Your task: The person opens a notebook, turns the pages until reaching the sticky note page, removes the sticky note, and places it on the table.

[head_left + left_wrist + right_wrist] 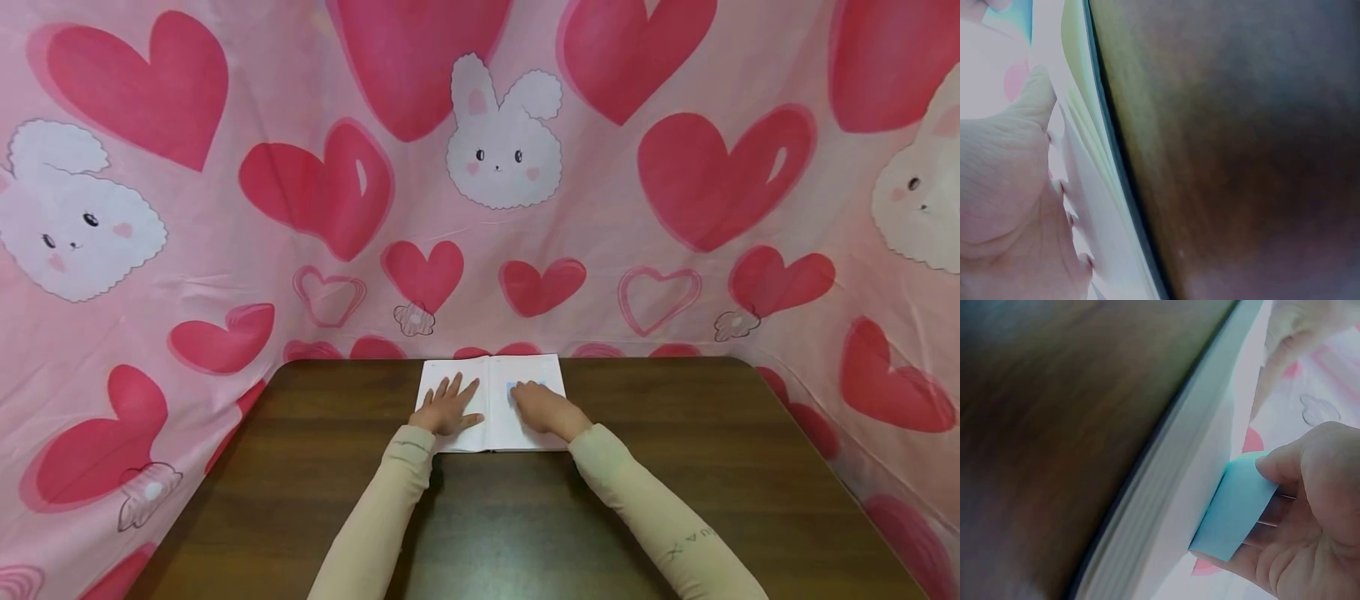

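An open notebook [491, 433] with white pages and a dark cover edge lies on the table. My left hand [446, 408] rests on the left page, fingers spread and fairly straight, thumb toward the spine. Over the right page, my right hand [546, 410] pinches a light-blue sticky note [1232, 506] between thumb and curled fingers. In the right wrist view the note stands tilted, its lower edge at the page. Most of the note is covered by the right hand in the head view.
The brown wooden table [495, 525] extends to both sides and in front of the notebook. A pink cloth [600, 225] with hearts and rabbit faces hangs behind the table's far edge and along both sides.
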